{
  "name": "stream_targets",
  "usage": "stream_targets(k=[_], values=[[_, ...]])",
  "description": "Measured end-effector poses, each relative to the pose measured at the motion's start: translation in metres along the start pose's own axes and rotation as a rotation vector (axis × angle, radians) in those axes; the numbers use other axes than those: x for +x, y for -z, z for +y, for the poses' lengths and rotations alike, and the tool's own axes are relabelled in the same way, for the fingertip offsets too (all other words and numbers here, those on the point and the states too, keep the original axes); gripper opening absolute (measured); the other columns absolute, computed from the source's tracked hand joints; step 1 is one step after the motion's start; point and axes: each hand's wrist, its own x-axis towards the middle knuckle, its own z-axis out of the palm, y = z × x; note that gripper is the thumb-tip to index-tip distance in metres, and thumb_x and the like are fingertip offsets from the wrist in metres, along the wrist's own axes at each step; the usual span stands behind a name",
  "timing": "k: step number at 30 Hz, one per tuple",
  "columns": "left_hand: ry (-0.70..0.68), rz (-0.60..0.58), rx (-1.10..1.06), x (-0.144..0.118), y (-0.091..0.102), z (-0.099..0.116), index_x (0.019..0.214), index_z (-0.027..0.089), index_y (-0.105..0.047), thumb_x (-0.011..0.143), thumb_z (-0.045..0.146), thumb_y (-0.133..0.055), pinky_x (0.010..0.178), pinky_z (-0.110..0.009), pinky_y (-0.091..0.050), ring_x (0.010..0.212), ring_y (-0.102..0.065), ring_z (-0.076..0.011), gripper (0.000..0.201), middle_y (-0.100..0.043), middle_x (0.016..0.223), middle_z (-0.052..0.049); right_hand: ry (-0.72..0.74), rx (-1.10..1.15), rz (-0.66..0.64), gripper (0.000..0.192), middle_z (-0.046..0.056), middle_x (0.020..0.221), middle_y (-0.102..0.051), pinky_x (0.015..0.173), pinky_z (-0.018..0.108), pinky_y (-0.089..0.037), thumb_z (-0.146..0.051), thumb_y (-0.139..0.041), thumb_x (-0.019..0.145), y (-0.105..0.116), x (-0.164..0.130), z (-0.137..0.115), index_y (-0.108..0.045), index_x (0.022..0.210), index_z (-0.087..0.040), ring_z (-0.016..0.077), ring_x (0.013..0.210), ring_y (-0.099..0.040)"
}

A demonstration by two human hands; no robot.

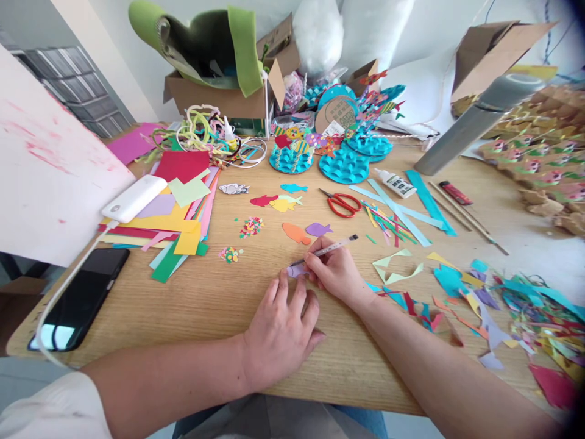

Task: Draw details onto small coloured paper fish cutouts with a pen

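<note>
Two hands point(278, 329) at work — six paper fish point(296, 233), one scissors point(342, 204), one phone point(80, 299), one glue bottle point(395, 183).

Wooden worktop point(214, 292), black phone point(80, 299) near its left edge, stack of coloured paper point(176, 213) behind it, red scissors point(343, 204) mid-worktop, glue bottle point(395, 183) beside blue strips point(402, 210), paper fish point(297, 233) centre, paper scraps point(525, 311) along the right edge, cardboard box point(219, 94) at the far edge.

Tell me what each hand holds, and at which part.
The right hand holds a pen near its tip end. The left hand grips nothing; its fingertips press a small lilac paper piece onto the table.
</note>
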Motion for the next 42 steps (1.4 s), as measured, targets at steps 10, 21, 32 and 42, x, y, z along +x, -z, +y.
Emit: stream_targets(k=[10,21,32,42], values=[[-0.003,0.002,-0.006,-0.0002,-0.0007,-0.0003,0.123,0.011,-0.051,0.090,0.053,-0.045,0.101,-0.050,-0.030,0.126,-0.042,-0.0426,0.055,-0.051,0.131,-0.020,0.001,-0.008,0.020,0.008,-0.005,0.046,-0.056,0.036,0.019,-0.035,-0.018,-0.054,0.075,-0.0001,-0.0005,-0.0026,-0.048,0.071,-0.021,0.0086,0.034,-0.047],[-0.005,0.009,0.006,-0.0002,-0.0003,-0.0005,0.123,0.011,-0.052,0.090,0.053,-0.044,0.101,-0.050,-0.030,0.125,-0.042,-0.0430,0.054,-0.051,0.131,-0.020,-0.014,-0.008,0.021,0.009,-0.006,0.045,-0.054,0.035,0.019,-0.036,-0.018,-0.055,0.072,0.0004,-0.0002,-0.0033,-0.047,0.069,-0.021,0.0095,0.035,-0.048],[-0.013,0.036,-0.012,-0.0010,0.0000,-0.0008,0.121,0.009,-0.053,0.091,0.052,-0.045,0.101,-0.046,-0.030,0.128,-0.039,-0.0356,0.053,-0.052,0.131,-0.020,0.066,0.161,0.125,0.018,-0.004,0.049,-0.054,0.036,0.022,-0.037,-0.033,-0.061,0.077,-0.0003,-0.0074,-0.0067,-0.048,0.072,-0.022,0.0102,0.038,-0.046],[-0.021,0.013,-0.021,0.0014,0.0028,-0.0011,0.120,0.009,-0.054,0.089,0.051,-0.049,0.084,-0.039,-0.038,0.109,-0.050,-0.0291,0.052,-0.054,0.128,-0.020,0.006,0.083,0.021,0.017,-0.004,0.051,-0.056,0.034,0.020,-0.036,-0.031,-0.063,0.076,-0.0040,-0.0075,-0.0077,-0.050,0.073,-0.021,0.0093,0.037,-0.049]])
